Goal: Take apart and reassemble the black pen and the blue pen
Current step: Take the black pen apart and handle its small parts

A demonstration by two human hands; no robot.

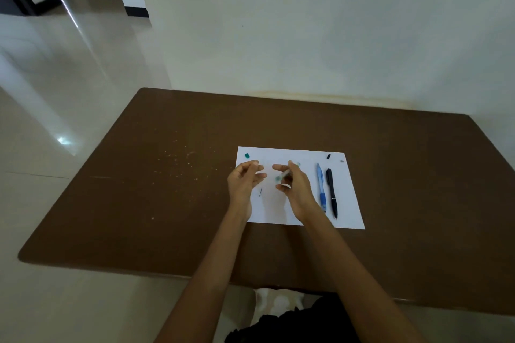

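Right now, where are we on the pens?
Blue pen and black pen lie whole on the paper. The right hand holds a blurred clear part; the left hand is open. A green piece and small black piece lie loose.

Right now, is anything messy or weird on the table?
Yes. Pale crumbs are scattered on the brown table, left of the paper. Small loose bits lie on the paper: a green piece at its far left corner, a black piece near the far right. The blue pen and black pen lie neatly.
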